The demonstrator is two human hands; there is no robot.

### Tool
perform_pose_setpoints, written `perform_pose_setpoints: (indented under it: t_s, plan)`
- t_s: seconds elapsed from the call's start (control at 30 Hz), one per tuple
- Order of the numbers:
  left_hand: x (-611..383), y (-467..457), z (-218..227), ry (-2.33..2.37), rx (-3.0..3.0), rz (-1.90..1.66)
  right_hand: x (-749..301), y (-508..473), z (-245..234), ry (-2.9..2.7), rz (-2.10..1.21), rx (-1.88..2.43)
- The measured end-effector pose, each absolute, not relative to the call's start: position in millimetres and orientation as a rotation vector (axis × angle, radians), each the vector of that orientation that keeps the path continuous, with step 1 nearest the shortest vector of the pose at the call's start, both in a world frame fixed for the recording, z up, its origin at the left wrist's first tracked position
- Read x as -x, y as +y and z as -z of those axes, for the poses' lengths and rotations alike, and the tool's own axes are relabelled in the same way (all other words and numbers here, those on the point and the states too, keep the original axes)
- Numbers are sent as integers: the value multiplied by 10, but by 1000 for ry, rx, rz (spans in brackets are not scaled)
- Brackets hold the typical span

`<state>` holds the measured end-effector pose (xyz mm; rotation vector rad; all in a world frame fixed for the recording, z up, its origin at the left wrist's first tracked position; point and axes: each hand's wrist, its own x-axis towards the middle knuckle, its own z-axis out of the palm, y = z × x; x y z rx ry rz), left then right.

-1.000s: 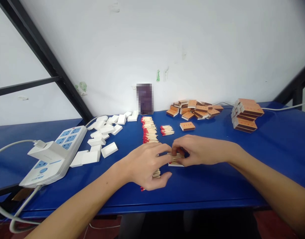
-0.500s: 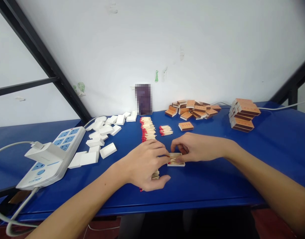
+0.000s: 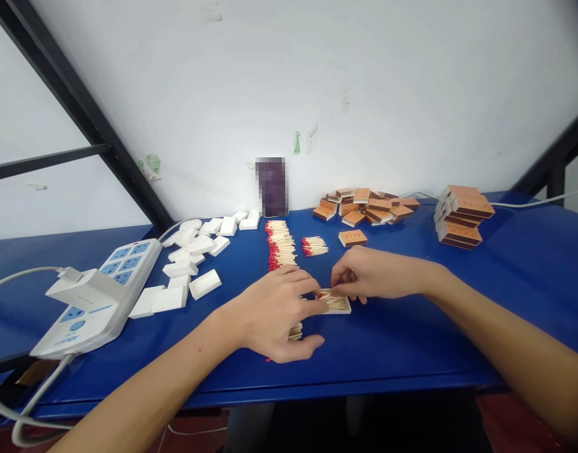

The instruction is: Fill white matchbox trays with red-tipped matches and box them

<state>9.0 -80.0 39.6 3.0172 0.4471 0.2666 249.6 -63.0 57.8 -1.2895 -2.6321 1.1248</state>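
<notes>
The small white cardboard tray filled with red-tipped matches (image 3: 337, 305) lies flat on the blue table (image 3: 412, 343), near its front edge, between the two hands. The left hand (image 3: 274, 311) is palm down, its forearm entering from the lower left; the fingers are loosely curved and held apart from the thumb, and the index fingertip touches the tray's left end. The right hand (image 3: 371, 275) is knuckles up, its fingers curled down onto the tray's far edge. Whether these fingertips pinch matches cannot be told: the knuckles hide them. The left palm covers part of a long row of loose matches (image 3: 280, 244); only a few ends show beneath it.
</notes>
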Motion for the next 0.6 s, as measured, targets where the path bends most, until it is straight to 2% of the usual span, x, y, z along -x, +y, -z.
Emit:
perform_pose_setpoints:
  t_s: [0.6]
  plan:
    - [-105, -807, -362, 466, -3001, -268, -2486, -621, -545, -2630, -1069, 1229]
